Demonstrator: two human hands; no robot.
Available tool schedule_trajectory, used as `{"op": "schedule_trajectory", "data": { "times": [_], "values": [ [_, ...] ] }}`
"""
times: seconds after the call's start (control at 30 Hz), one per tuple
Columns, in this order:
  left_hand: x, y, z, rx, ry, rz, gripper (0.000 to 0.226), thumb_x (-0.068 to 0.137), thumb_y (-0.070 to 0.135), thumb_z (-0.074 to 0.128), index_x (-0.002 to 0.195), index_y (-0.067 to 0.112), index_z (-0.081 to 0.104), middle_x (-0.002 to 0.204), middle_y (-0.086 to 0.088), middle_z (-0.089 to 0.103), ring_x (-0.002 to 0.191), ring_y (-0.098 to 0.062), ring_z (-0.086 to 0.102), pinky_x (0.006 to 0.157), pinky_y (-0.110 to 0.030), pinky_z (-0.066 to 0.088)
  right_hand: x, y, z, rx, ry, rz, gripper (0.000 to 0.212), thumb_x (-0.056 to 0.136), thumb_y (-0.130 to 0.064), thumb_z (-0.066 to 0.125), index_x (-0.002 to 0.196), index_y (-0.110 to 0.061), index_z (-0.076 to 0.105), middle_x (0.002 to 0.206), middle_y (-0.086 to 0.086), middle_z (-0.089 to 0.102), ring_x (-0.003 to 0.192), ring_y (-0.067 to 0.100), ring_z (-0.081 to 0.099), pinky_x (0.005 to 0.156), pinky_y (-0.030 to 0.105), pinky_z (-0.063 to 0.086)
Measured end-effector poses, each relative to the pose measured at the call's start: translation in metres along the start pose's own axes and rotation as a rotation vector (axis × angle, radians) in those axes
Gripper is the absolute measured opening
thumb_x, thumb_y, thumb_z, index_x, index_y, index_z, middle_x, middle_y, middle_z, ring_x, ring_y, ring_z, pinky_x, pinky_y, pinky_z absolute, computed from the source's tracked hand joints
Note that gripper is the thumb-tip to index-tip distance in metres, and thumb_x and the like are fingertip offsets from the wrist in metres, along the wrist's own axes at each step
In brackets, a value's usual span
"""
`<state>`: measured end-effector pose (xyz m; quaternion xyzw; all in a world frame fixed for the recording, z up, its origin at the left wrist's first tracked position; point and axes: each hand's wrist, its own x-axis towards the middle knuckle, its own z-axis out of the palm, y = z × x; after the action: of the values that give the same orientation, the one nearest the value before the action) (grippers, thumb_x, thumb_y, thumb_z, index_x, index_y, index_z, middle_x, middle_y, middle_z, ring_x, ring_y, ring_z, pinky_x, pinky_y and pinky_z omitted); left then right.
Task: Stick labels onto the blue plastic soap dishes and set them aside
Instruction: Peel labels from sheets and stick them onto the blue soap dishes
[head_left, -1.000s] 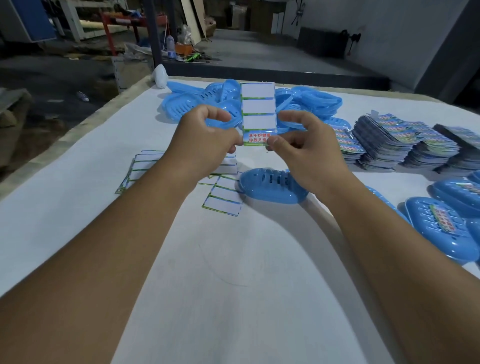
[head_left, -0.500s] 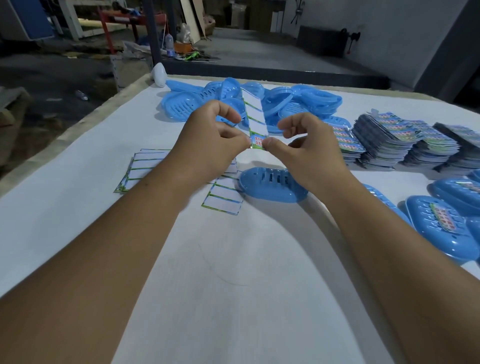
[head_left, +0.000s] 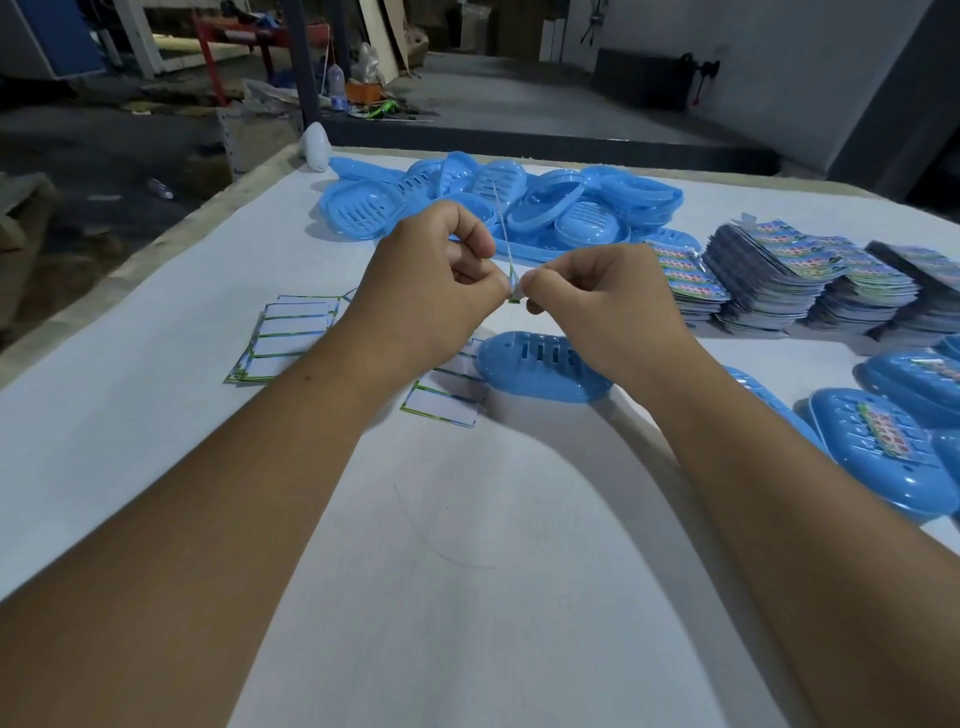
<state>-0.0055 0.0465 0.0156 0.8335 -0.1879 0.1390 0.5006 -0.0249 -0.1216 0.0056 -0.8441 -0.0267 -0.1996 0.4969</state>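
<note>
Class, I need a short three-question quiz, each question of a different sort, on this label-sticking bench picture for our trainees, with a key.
1. True or false: both the left hand and the right hand pinch the sticker strip.
2. Multiple choice: the slotted blue soap dish nearest the hands lies
A. upside down on the table
B. atop the stacks of label sheets
C. in the left hand
3. Fill in: the soap dish carrying a colourful label lies to the person's ____.

Key: 1 true; 2 A; 3 right
</note>
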Motion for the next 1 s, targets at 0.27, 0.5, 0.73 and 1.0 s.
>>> {"op": "schedule_trajectory", "data": {
  "times": [0.27, 0.5, 0.73, 1.0],
  "values": [
    [0.000, -0.001, 0.000, -0.009, 0.014, -0.015, 0.025, 0.083, 0.019, 0.076, 0.081, 0.027, 0.052, 0.074, 0.006, 0.075, 0.079, -0.019, 0.070, 0.082, -0.037, 0.057, 0.000, 0.000, 0.000, -0.014, -0.003, -0.029, 0.027, 0.086, -0.030, 0.071, 0.067, -0.012, 0.074, 0.047, -0.002, 0.047, 0.044, 0.006, 0.032, 0.042, 0.016, 0.028],
    [-0.001, -0.002, 0.002, -0.026, 0.000, -0.011, 0.025, 0.082, 0.019, 0.075, 0.081, 0.028, 0.052, 0.076, 0.006, 0.076, 0.067, -0.008, 0.064, 0.073, -0.030, 0.054, 0.000, -0.002, 0.001, -0.013, 0.003, -0.024, 0.024, 0.086, -0.028, 0.073, 0.067, -0.013, 0.075, 0.057, 0.015, 0.058, 0.043, 0.005, 0.032, 0.041, 0.016, 0.028],
    [0.003, -0.002, -0.001, -0.019, 0.058, -0.135, 0.023, 0.079, 0.016, 0.074, 0.080, 0.027, 0.054, 0.070, 0.007, 0.072, 0.059, -0.009, 0.060, 0.062, -0.025, 0.048, 0.004, 0.003, -0.001, 0.068, 0.022, 0.075, 0.029, 0.085, -0.027, 0.070, 0.074, -0.001, 0.072, 0.064, 0.009, 0.059, 0.053, 0.011, 0.039, 0.043, 0.017, 0.032],
    [0.011, -0.010, -0.009, 0.021, 0.089, -0.319, 0.019, 0.076, 0.019, 0.074, 0.080, 0.026, 0.056, 0.081, 0.004, 0.067, 0.061, -0.010, 0.054, 0.051, -0.022, 0.037, 0.006, 0.003, -0.004, 0.090, 0.035, 0.172, 0.026, 0.082, -0.034, 0.069, 0.065, -0.015, 0.073, 0.067, 0.011, 0.054, 0.058, 0.015, 0.041, 0.054, 0.029, 0.035]
  ]
}}
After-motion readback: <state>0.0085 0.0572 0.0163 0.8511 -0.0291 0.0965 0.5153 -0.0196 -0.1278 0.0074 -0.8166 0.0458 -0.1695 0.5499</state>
